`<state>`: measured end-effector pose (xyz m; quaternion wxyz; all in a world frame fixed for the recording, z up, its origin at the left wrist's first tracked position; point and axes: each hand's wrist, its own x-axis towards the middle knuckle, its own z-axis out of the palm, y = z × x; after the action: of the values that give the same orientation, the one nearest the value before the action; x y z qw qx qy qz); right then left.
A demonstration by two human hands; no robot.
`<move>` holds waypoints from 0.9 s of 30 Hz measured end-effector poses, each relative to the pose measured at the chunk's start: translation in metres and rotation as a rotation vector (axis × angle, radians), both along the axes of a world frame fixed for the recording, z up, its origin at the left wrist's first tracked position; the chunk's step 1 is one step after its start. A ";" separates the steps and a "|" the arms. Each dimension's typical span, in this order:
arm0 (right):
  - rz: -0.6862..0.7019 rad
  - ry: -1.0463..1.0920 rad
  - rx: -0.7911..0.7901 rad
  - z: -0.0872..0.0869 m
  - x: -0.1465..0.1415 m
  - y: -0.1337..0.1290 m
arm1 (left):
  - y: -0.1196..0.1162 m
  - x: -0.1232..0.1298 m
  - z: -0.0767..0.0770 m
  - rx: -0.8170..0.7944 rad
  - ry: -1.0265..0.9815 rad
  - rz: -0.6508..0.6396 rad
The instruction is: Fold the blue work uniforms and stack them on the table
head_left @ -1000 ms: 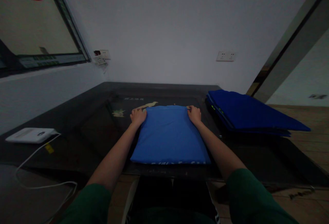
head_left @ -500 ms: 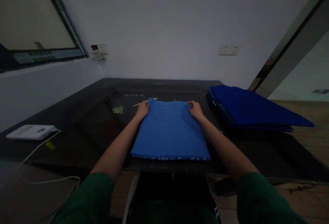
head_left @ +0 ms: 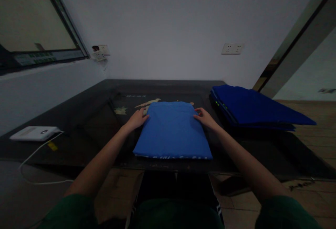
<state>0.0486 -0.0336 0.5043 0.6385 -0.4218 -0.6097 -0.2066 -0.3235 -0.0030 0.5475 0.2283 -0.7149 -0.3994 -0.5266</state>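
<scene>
A folded light-blue cloth item (head_left: pixel 172 131), perhaps a shirt, lies flat on the dark table. White printing shows along its near edge. My left hand (head_left: pixel 138 118) rests at its upper left side, fingers stretched and thumb apart, the thumb touching the cloth's edge. At the upper right side is my right hand (head_left: pixel 206 117), thumb and fingers parted beside the fabric. Neither hand appears to grip the cloth, though some of the fingertips are hard to make out in the dim light.
To the right, a stack of dark-blue folded fabric (head_left: pixel 252 106) overhangs the table's (head_left: pixel 86 131) right side. A white device (head_left: pixel 35 133) with a cable sits at the left edge. Wall sockets (head_left: pixel 232 48) are on the wall behind, and a window (head_left: pixel 36 19) is at upper left.
Both hands have come off the cloth's far corners and moved slightly outward and nearer along its sides. The far edge of the cloth now looks flatter at the left corner.
</scene>
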 end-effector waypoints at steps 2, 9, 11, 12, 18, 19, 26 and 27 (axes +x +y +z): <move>0.124 -0.069 -0.073 -0.020 0.002 -0.012 | -0.018 -0.014 -0.033 -0.124 0.077 -0.096; 0.377 -0.244 -0.265 -0.097 -0.002 -0.058 | -0.054 -0.040 -0.139 -0.282 -0.005 -0.495; 0.375 -0.225 -0.257 -0.118 -0.003 -0.067 | -0.054 -0.040 -0.153 -0.287 -0.051 -0.521; 0.368 -0.210 -0.253 -0.126 -0.003 -0.070 | -0.053 -0.039 -0.158 -0.278 -0.069 -0.528; 0.205 -0.120 -0.120 -0.166 -0.012 -0.071 | -0.047 -0.029 -0.175 -0.024 -0.085 -0.375; 0.167 -0.101 -0.072 -0.171 -0.015 -0.069 | -0.045 -0.028 -0.177 0.012 -0.072 -0.321; -0.147 -0.195 0.120 -0.193 -0.034 -0.074 | -0.044 -0.025 -0.175 0.295 0.088 0.081; -0.197 -0.195 0.147 -0.191 -0.039 -0.078 | -0.049 -0.020 -0.173 0.355 0.080 0.142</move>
<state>0.0095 -0.1118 0.3132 0.5820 -0.4094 -0.6079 -0.3523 -0.3435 -0.0515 0.3744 0.4030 -0.6538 -0.3401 -0.5427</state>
